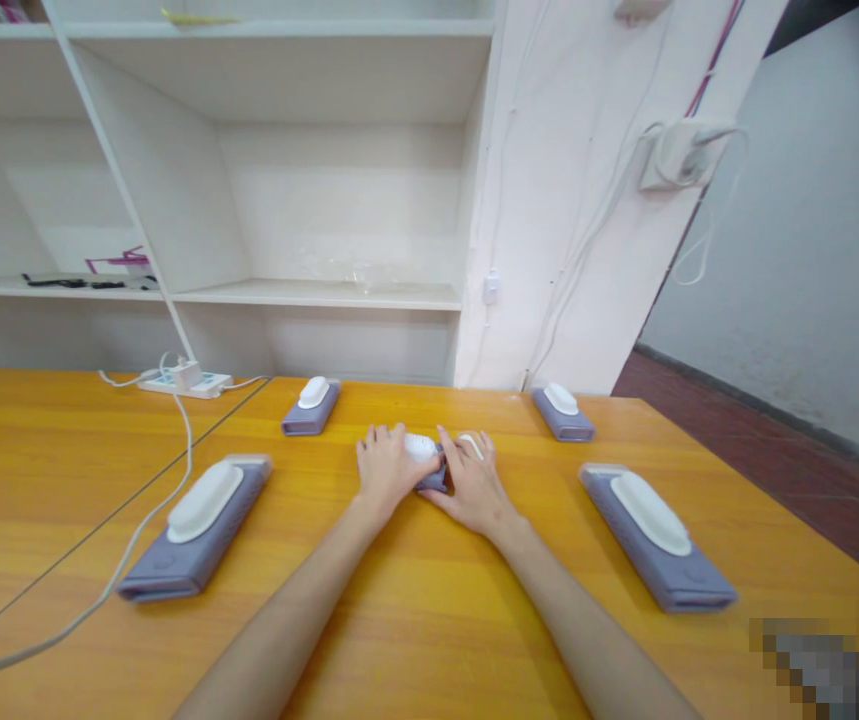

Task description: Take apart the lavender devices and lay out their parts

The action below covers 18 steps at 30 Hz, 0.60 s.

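Near the middle of the table, my left hand [388,467] and my right hand [474,480] meet over a small grey-purple folded pack [435,480]. A white piece with a ribbed or bristly top [420,447] lies on it, between the hands. My left fingers curve over the pack's left side, the thumb reaching across its front. With thumb and forefinger, my right hand closes round the right edge. A white sliver [472,446] shows between my right fingers; its kind is unclear. My palms hide much of the pack.
Similar grey-purple packs, each topped by a smooth white oval piece, lie at back left [312,408], front left [196,530], back right [563,412] and front right [658,540]. A power strip [185,380] trails a white cable [189,440] across the left side. White shelves [324,295] stand behind.
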{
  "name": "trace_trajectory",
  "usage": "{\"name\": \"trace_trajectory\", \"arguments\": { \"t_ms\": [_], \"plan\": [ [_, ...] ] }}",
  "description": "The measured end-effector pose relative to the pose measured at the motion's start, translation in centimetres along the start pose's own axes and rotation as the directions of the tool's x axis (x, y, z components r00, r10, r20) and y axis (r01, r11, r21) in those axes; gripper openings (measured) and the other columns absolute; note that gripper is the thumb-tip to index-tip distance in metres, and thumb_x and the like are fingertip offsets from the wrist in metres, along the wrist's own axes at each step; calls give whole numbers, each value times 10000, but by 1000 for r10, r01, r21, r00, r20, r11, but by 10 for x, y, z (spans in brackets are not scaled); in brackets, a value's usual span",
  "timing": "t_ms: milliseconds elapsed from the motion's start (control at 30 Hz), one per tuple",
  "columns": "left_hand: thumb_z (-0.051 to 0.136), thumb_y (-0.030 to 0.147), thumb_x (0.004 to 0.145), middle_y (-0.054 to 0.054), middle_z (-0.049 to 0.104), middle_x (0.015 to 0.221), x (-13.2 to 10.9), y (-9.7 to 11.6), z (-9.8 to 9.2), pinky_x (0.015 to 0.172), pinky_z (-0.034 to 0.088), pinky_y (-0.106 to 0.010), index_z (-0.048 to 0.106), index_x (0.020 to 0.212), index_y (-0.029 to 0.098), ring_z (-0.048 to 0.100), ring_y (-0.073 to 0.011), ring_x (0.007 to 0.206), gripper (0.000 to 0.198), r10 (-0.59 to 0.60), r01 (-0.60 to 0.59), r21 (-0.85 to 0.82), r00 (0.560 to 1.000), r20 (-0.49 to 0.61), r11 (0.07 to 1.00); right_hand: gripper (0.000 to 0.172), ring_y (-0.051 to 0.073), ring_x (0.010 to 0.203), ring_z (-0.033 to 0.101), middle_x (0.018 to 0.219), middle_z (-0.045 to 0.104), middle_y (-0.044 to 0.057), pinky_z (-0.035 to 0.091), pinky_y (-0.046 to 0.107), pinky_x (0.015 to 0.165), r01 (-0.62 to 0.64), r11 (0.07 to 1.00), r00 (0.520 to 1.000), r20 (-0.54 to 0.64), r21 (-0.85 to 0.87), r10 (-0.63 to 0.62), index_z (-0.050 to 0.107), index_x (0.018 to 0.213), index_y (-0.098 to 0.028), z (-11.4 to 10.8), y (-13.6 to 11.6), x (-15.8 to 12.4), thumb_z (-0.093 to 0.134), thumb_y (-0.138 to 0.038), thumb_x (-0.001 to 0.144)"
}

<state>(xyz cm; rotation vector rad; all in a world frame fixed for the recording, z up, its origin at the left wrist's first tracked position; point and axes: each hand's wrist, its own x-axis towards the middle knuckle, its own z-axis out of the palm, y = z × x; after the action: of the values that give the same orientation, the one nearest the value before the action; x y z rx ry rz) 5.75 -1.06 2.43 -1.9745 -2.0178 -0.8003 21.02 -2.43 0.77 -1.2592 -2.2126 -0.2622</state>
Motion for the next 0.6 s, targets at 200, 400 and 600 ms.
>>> {"name": "trace_trajectory", "arguments": {
  "t_ms": [200,400,600],
  "plan": [
    [454,716,688,-144,602,979,2,2,0,827,377,-420,619,947,189,491,-325,1028,610,28,-29,21,997,65,999,899,267,1069,459,1088,580,115,114,545,1053,-5,1000,1000,7,-6,5,238,1414,-159,-1,0,0,629,-575,719],
    [503,636,719,-123,612,1000,2,3,-2,824,385,-426,619,903,199,508,-310,1019,488,44,-43,-15,998,46,999,909,272,1082,459,1113,587,128,87,554,1055,-5,999,1000,29,43,4,187,1430,-163,1,1,0,626,-551,735],
    [516,604,739,-112,585,1071,1,7,-1,849,366,-420,608,925,202,518,-286,1014,452,37,-35,-32,999,39,999,884,281,1109,451,1179,563,142,82,565,1052,-9,999,998,54,35,7,154,1438,-159,1,1,2,600,-524,768]
  ]
}}
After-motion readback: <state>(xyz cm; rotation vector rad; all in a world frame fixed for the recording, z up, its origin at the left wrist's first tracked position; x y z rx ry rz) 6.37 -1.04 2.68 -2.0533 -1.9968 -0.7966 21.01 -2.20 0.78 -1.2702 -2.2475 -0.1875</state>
